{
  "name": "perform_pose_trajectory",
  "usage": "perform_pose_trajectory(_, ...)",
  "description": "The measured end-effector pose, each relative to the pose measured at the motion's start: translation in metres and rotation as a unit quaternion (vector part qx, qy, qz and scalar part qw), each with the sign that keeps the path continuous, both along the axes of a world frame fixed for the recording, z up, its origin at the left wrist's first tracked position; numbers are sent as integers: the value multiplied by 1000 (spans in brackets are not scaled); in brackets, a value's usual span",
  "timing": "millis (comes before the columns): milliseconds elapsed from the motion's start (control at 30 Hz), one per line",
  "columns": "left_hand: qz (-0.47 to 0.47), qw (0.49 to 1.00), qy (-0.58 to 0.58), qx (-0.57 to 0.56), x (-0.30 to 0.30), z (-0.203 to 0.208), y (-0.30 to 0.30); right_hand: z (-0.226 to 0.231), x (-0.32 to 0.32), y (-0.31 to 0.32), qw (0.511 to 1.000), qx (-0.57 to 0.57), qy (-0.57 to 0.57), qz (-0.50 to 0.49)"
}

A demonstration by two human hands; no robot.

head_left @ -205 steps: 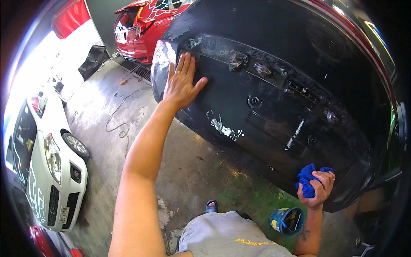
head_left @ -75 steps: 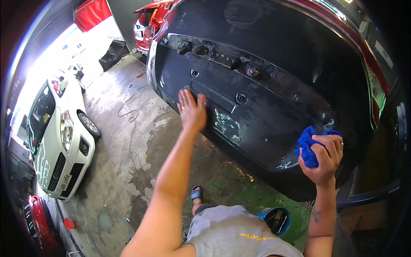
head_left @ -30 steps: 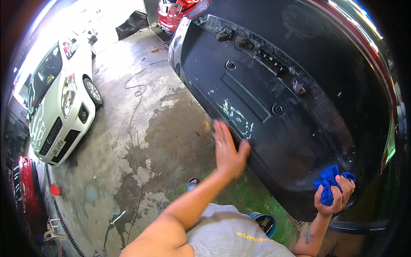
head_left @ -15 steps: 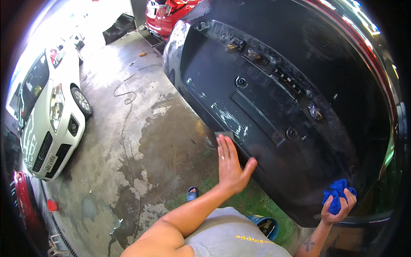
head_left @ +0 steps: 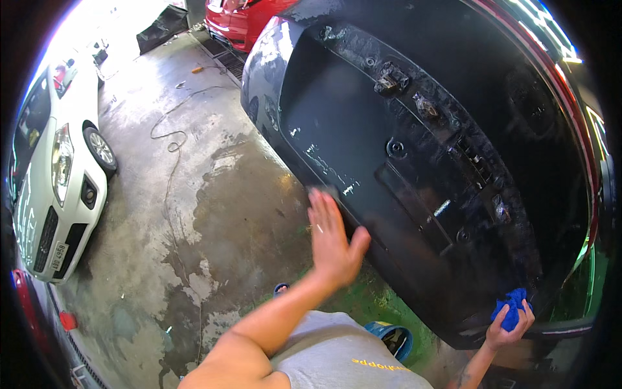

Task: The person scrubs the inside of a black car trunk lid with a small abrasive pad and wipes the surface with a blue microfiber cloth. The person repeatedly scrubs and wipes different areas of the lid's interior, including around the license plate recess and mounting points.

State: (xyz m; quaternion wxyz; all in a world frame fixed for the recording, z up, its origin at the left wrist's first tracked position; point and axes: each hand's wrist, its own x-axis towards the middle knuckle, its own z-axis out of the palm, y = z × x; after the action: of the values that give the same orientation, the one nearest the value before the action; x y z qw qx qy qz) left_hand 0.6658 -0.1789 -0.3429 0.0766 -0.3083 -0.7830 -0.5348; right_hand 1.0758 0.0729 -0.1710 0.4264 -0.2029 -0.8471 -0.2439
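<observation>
A large dark car tailgate panel (head_left: 337, 123), wet and glossy in parts, fills the middle and right. My left hand (head_left: 334, 243) lies along its left edge, fingers stretched flat and thumb apart. A small greyish piece (head_left: 332, 192) shows at its fingertips, mostly hidden; I cannot make out what it is. At the panel's near right corner, my right hand (head_left: 508, 329) is closed round a bunched blue cloth (head_left: 512, 310). Farther up the panel are a round fitting (head_left: 396, 148), a long shallow recess and a strip with crumpled, covered fittings (head_left: 391, 79).
A white car (head_left: 65, 175) stands at the left, a red car (head_left: 243, 23) beyond the panel. A cord (head_left: 170, 188) trails over the wet-patched concrete floor. Close to my body is a blue bucket (head_left: 403, 343). A red object (head_left: 68, 321) lies at lower left.
The view has shifted, so the panel appears lower and farther right. My left hand has slid farther up along the panel's edge. My right hand keeps the blue cloth at the near corner.
</observation>
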Motion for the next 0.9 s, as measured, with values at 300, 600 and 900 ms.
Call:
perform_pose_trajectory(300,111,993,-33,33,-155,22,17,1,3,3,1000,6,5,-28)
perform_pose_trajectory(600,58,982,140,-116,-184,23,-8,21,-61,-21,990,13,-35,-137)
perform_pose_trajectory(900,-339,837,399,-159,13,24,30,21,-81,-16,997,-45,-64,6)
